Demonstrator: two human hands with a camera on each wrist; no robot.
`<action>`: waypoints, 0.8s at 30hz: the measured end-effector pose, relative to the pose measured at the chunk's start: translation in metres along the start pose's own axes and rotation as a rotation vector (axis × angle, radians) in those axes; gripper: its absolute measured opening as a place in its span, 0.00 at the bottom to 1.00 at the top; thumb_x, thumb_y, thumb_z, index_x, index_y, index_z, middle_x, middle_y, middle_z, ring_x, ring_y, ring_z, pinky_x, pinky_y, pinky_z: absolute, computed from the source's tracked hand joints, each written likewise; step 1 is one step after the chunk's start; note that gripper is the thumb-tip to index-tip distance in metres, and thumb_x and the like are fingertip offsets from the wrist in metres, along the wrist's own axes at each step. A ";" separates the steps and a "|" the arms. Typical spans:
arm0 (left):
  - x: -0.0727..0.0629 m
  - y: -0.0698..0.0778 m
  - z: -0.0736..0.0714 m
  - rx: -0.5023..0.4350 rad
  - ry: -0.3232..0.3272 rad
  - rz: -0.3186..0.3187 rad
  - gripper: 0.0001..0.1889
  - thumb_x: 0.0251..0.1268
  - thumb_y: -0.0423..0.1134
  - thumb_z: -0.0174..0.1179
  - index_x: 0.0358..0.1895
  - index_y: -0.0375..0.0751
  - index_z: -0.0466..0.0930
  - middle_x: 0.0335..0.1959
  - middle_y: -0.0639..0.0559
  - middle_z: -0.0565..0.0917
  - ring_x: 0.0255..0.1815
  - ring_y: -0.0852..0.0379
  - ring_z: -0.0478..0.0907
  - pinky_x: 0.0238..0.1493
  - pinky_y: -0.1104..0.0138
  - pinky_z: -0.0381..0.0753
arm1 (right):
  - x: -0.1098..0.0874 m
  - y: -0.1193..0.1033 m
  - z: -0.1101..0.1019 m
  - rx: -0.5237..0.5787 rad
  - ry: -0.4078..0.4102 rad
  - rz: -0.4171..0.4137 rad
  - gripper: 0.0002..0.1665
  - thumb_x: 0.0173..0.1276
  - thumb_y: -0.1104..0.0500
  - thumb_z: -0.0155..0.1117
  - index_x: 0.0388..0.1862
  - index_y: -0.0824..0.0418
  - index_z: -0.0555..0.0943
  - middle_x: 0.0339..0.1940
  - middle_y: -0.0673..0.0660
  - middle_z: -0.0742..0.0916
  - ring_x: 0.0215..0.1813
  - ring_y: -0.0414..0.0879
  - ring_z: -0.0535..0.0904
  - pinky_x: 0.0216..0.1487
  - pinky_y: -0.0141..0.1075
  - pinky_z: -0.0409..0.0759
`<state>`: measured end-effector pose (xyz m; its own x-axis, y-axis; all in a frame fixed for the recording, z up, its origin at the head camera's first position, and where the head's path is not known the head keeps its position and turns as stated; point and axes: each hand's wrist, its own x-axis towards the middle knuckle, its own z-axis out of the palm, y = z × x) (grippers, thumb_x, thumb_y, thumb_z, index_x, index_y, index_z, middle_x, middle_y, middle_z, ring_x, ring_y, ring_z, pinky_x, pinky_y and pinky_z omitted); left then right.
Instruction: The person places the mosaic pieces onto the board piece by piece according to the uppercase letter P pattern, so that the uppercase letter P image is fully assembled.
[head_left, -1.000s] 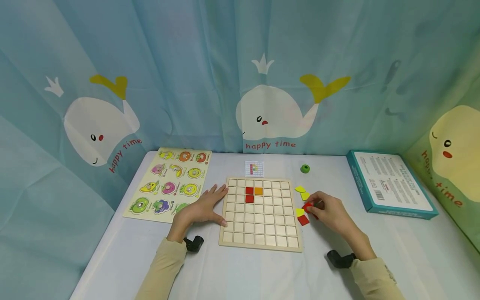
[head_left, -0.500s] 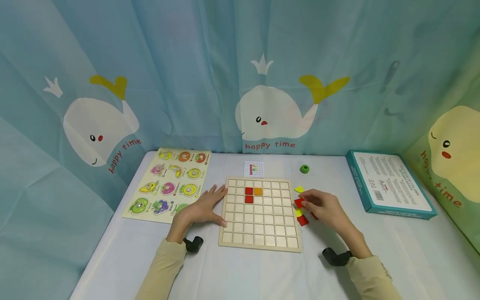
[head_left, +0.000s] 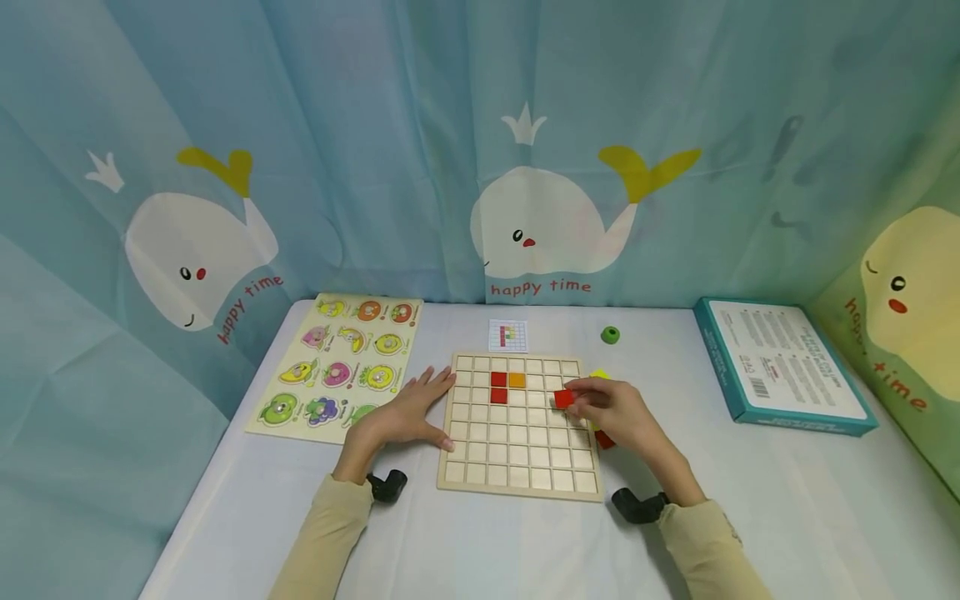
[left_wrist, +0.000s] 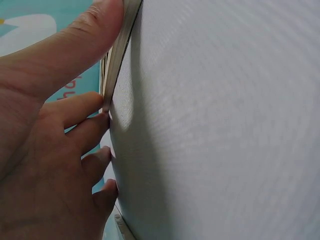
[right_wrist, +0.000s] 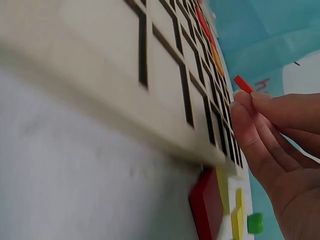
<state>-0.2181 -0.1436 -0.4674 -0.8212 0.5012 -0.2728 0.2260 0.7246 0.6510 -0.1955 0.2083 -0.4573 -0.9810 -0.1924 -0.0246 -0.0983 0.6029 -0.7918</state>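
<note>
A wooden grid board [head_left: 517,457] lies on the white table, with two red square tiles [head_left: 498,396] and an orange tile [head_left: 517,380] set in its upper cells. My right hand [head_left: 615,412] pinches another red tile [head_left: 563,399] between thumb and fingers above the board's right side; the right wrist view shows that red tile [right_wrist: 243,84] edge-on, apart from the board. With fingers spread, my left hand [head_left: 405,414] touches the board's left edge. Beside the right edge lie loose yellow tiles [right_wrist: 237,220] and a red tile [right_wrist: 206,205], partly hidden by the right hand in the head view.
A small pattern card [head_left: 508,336] sits behind the board, and a green bead [head_left: 610,335] stands farther right. At the left is a fruit puzzle board [head_left: 337,375], partly under the left hand. A teal box [head_left: 783,367] lies at the right.
My right hand has picked up a red tile from the loose ones and carried it left over the board's right columns. The left hand has stayed at the board's edge.
</note>
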 end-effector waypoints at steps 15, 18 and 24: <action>0.000 -0.001 -0.001 0.003 0.005 0.022 0.60 0.51 0.46 0.80 0.84 0.41 0.50 0.86 0.47 0.47 0.87 0.42 0.34 0.85 0.46 0.36 | 0.013 -0.013 0.021 0.020 -0.053 -0.062 0.19 0.68 0.65 0.70 0.58 0.67 0.85 0.54 0.64 0.89 0.51 0.55 0.89 0.52 0.44 0.89; 0.000 -0.001 -0.001 -0.003 0.005 0.032 0.60 0.51 0.46 0.80 0.84 0.40 0.50 0.86 0.46 0.47 0.87 0.42 0.34 0.85 0.47 0.36 | 0.015 -0.015 0.025 0.002 -0.061 -0.077 0.19 0.68 0.64 0.71 0.57 0.65 0.86 0.55 0.63 0.89 0.50 0.52 0.89 0.51 0.42 0.88; 0.000 0.000 -0.002 -0.011 0.004 0.036 0.60 0.51 0.46 0.80 0.84 0.40 0.50 0.86 0.47 0.47 0.87 0.43 0.34 0.85 0.47 0.35 | 0.019 -0.018 0.030 -0.013 -0.065 -0.147 0.17 0.66 0.66 0.72 0.54 0.67 0.87 0.50 0.62 0.90 0.47 0.51 0.89 0.49 0.42 0.89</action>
<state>-0.2189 -0.1447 -0.4662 -0.8146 0.5251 -0.2461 0.2497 0.7007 0.6683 -0.2076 0.1705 -0.4623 -0.9431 -0.3285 0.0515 -0.2427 0.5743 -0.7818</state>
